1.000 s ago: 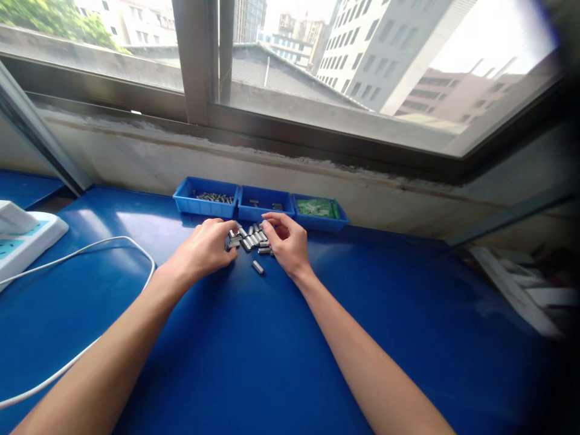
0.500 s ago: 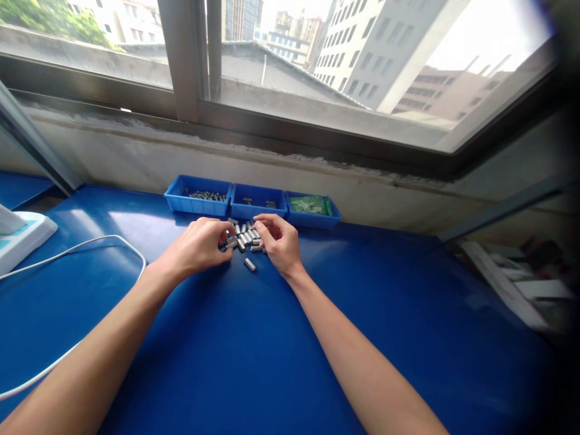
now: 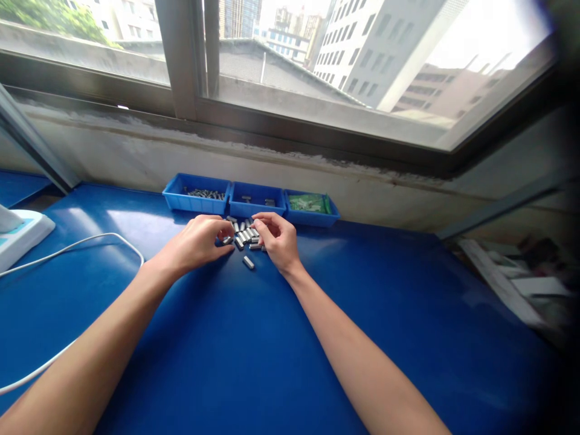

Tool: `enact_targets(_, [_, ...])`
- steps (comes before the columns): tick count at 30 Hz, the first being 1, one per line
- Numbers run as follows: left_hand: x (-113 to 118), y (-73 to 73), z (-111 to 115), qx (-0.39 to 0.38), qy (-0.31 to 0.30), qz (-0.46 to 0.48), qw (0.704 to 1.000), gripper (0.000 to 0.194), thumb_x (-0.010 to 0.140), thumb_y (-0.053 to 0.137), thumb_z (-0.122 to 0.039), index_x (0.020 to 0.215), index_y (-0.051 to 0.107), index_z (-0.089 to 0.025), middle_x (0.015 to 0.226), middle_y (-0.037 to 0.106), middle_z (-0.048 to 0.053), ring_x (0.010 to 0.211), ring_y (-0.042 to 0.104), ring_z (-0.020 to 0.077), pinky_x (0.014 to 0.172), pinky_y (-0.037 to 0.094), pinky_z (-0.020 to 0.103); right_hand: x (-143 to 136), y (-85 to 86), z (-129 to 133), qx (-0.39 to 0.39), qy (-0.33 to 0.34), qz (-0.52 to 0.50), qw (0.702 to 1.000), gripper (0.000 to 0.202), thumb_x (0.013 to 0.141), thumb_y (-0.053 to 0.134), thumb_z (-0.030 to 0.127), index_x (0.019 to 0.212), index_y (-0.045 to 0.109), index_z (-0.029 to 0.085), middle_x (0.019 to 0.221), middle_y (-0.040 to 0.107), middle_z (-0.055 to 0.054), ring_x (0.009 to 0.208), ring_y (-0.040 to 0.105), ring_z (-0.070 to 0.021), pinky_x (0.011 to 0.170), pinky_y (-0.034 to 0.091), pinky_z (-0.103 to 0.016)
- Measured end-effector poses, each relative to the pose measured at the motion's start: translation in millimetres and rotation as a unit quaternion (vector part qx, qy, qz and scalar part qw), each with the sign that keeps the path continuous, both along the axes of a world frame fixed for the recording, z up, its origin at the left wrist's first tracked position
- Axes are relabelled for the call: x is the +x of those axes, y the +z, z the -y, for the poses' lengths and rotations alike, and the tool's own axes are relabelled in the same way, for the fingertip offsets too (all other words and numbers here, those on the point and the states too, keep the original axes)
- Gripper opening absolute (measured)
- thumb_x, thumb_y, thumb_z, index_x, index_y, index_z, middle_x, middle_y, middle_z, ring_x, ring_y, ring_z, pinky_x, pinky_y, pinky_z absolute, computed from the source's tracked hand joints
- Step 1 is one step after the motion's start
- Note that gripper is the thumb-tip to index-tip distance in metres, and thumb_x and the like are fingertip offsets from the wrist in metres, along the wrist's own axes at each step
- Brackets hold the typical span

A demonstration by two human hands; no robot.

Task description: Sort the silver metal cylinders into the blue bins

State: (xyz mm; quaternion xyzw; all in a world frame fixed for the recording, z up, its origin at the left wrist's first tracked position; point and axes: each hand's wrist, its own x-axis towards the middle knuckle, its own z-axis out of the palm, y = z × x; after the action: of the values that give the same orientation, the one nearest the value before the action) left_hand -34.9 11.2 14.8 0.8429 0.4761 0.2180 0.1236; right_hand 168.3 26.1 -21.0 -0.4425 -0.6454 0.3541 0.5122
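A loose pile of short silver metal bars point(image 3: 244, 234) with dark sides lies on the blue tabletop, between my two hands. My left hand point(image 3: 206, 240) curls in from the left, thumb and fingers around one metal bar at the pile's edge. From the right, my right hand point(image 3: 277, 240) reaches the pile with thumb and forefinger pinched together. What sits between those fingertips is too small to tell. One single metal bar point(image 3: 249, 263) lies apart, closer to me than the pile.
Three blue bins stand along the wall: the left bin point(image 3: 194, 202) with screw-like parts, the middle bin point(image 3: 256, 208) with a few metal pieces, the right bin point(image 3: 312, 216) with green packets. A white cable point(image 3: 90, 240) and white device point(image 3: 27, 238) lie left. A window is above.
My left thumb and fingers have shifted slightly around the metal bar, which shows less now. My right hand stays almost in place. The whole view has moved slightly.
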Motion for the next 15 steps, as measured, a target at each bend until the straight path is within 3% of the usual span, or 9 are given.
enact_targets(8, [1, 0.8, 1, -0.021, 0.033, 0.062, 0.997, 0.033, 0.076, 0.060, -0.022, 0.106, 0.071, -0.021, 0.079, 0.072, 0.002, 0.073, 0.067, 0.0178, 0.069, 0.048, 0.027, 0, 1.9, 1, 0.002, 0.000, -0.006, 1.000, 0.028, 0.087, 0.059, 0.044, 0.099, 0.070, 0.020, 0.085, 0.070, -0.002, 0.058, 0.056, -0.0107, 0.055, 0.046, -0.023])
enact_targets(12, [5, 10.1, 5, -0.041, 0.069, 0.191, 0.978, 0.032, 0.073, 0.066, -0.026, 0.104, 0.073, -0.019, 0.082, 0.074, 0.003, 0.075, 0.068, 0.0183, 0.072, 0.053, 0.028, 0, 2.5, 2, 0.004, 0.002, -0.008, 1.000, 0.028, 0.087, 0.059, 0.043, 0.099, 0.070, 0.020, 0.085, 0.070, -0.002, 0.057, 0.055, -0.0107, 0.055, 0.046, -0.023])
enact_targets(15, [11, 14.4, 6, -0.089, 0.089, 0.322, 0.938, 0.033, 0.074, 0.073, -0.036, 0.100, 0.074, -0.016, 0.086, 0.075, 0.006, 0.079, 0.070, 0.0203, 0.075, 0.055, 0.030, 0, 3.7, 3, 0.001, -0.001, -0.010, 1.000, 0.027, 0.087, 0.059, 0.042, 0.099, 0.069, 0.020, 0.084, 0.070, -0.002, 0.057, 0.055, -0.0108, 0.055, 0.046, -0.023])
